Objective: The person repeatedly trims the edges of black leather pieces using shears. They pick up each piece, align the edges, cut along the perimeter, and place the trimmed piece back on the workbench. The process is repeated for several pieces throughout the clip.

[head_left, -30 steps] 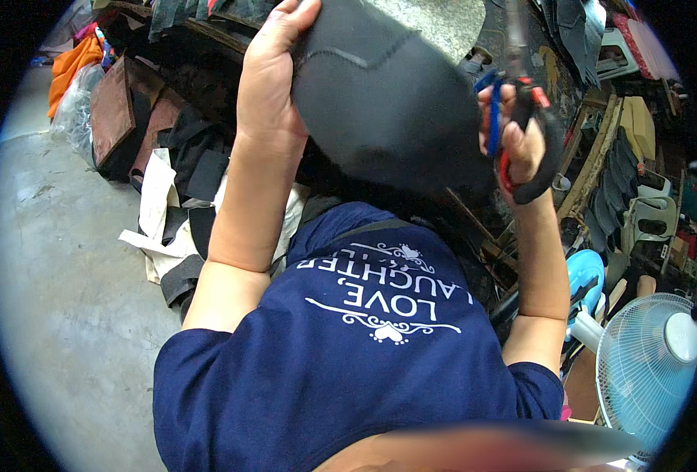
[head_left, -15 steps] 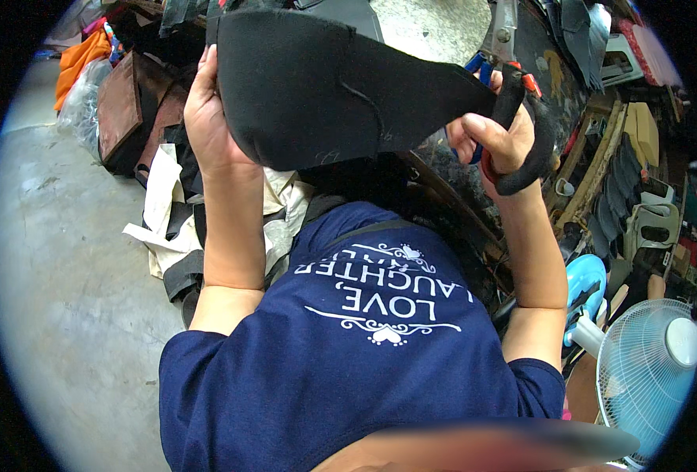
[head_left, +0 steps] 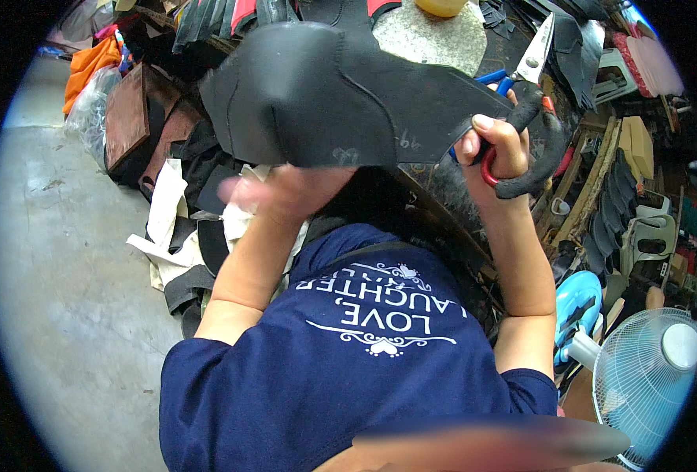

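Black leather piece (head_left: 341, 94), red-and-black-handled scissors (head_left: 521, 118), navy white-printed shirt (head_left: 341, 370), pale blue fan (head_left: 647, 377).

Your left hand (head_left: 285, 193) sits under the near edge of the leather piece (head_left: 341, 102), while your right hand (head_left: 498, 149) grips its right tip together with the scissors (head_left: 531, 67), whose blades point far. Scrap pieces (head_left: 179, 252) lie on the floor (head_left: 57, 299) to your left, a stone slab (head_left: 435, 39) lies on the worktop beyond the leather, and a fan (head_left: 655, 370) stands near right.
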Demonstrator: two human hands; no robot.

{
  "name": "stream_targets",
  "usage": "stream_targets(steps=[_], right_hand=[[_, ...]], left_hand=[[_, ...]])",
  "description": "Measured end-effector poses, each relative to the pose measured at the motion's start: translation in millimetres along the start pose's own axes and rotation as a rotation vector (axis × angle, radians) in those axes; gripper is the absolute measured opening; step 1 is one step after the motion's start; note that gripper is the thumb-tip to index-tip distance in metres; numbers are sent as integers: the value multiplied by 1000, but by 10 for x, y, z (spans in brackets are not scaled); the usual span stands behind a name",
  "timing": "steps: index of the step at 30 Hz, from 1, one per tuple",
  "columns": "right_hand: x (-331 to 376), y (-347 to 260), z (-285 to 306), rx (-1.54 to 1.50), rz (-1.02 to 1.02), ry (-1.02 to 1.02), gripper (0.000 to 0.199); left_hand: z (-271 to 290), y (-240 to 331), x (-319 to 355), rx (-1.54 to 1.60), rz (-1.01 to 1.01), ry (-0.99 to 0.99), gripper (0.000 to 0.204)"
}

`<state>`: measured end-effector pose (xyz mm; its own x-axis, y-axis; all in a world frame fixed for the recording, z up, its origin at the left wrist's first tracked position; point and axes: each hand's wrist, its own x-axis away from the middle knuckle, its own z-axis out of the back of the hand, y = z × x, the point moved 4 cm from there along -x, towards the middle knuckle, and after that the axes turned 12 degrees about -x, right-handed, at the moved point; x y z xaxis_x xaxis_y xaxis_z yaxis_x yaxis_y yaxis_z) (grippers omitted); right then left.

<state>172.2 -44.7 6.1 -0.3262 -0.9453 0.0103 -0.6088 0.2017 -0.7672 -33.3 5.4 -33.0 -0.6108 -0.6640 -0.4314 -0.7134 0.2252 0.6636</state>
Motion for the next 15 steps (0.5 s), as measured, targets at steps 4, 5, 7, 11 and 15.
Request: stream_targets(steps=[4, 5, 7, 11, 15], right_hand=[[23, 55, -25, 167, 7, -93, 23], [45, 74, -38, 247, 23, -118, 25], [131, 189, -80, 279, -64, -189, 30], [269, 307, -76, 397, -250, -221, 36], [369, 228, 36, 550, -527, -301, 72]], left_hand=[[-249, -244, -49, -837, 117, -3, 135], [-272, -292, -67, -620, 88, 196, 140], [-327, -270, -79, -665, 0, 206, 103], [-144, -178, -18, -811, 145, 328, 45], [249, 233, 97, -983, 154, 539, 29]])
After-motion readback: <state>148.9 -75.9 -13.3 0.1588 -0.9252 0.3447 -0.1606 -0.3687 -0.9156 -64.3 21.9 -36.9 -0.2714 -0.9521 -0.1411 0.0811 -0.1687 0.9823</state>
